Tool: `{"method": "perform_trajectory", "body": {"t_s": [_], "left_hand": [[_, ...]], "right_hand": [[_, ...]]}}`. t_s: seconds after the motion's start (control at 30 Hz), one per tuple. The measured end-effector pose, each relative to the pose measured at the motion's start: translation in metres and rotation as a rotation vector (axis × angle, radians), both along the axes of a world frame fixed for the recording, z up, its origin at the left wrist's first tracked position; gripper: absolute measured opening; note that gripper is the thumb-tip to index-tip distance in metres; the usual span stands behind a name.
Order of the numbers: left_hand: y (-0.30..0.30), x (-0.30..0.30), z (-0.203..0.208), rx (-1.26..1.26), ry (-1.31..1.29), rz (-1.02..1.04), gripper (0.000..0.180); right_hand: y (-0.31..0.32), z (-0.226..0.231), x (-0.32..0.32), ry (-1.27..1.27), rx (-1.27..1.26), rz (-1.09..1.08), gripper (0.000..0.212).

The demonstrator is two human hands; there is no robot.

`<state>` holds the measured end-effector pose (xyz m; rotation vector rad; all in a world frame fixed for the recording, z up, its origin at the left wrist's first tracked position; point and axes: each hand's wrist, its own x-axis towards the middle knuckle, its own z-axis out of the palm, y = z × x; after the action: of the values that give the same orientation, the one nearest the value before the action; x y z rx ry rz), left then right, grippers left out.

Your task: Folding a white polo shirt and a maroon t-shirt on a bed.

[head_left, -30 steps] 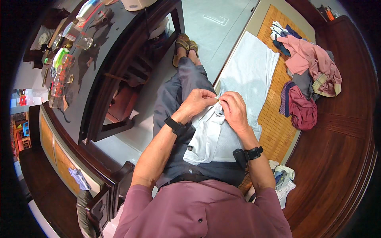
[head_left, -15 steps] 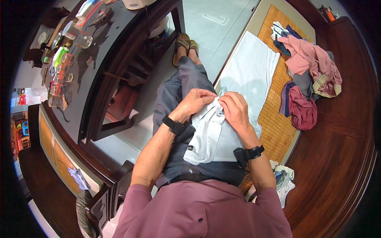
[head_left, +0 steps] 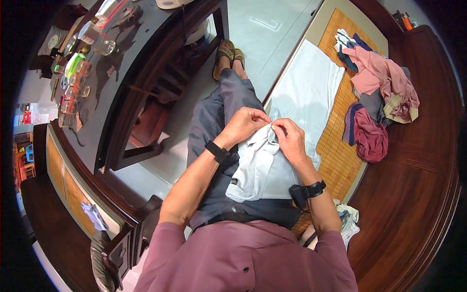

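A thin white shirt (head_left: 304, 82) lies partly over my lap and stretches away along the bench to the right. Near its bunched upper part, my left hand (head_left: 244, 125) pinches the fabric between thumb and fingertips. My right hand (head_left: 291, 141) pinches the same spot from the other side, so the fingertips of both hands nearly meet. A folded section of the shirt hangs below them onto my dark trousers (head_left: 204, 114). Whatever small part sits between the fingertips is too tiny to make out. A small dark tag shows near the shirt's lower left edge.
A woven bamboo mat (head_left: 335, 141) covers the wooden bench (head_left: 413, 194). On it at the right lies a heap of pink and maroon clothes (head_left: 379, 78). More pale cloth (head_left: 348, 221) rests beside my right elbow. At the left, a dark table (head_left: 124, 73) carries several glasses (head_left: 73, 92).
Both hands stay on the same part of the shirt, having shifted slightly; the fingertips have changed their pinch a little. The shirt and the clothes heap otherwise lie as before.
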<state>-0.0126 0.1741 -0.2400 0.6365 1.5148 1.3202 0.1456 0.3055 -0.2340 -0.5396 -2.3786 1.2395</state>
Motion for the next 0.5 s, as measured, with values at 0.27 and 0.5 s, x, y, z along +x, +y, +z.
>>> {"method": "perform_trajectory", "body": {"t_s": [0.27, 0.5], "left_hand": [[0.001, 0.004, 0.004, 0.008, 0.257, 0.002, 0.016], [0.003, -0.003, 0.003, -0.007, 0.188, -0.029, 0.017]], "right_hand": [[0.012, 0.008, -0.002, 0.058, 0.122, 0.123, 0.013], [0.012, 0.009, -0.004, -0.036, -0.004, 0.089, 0.014]]}}
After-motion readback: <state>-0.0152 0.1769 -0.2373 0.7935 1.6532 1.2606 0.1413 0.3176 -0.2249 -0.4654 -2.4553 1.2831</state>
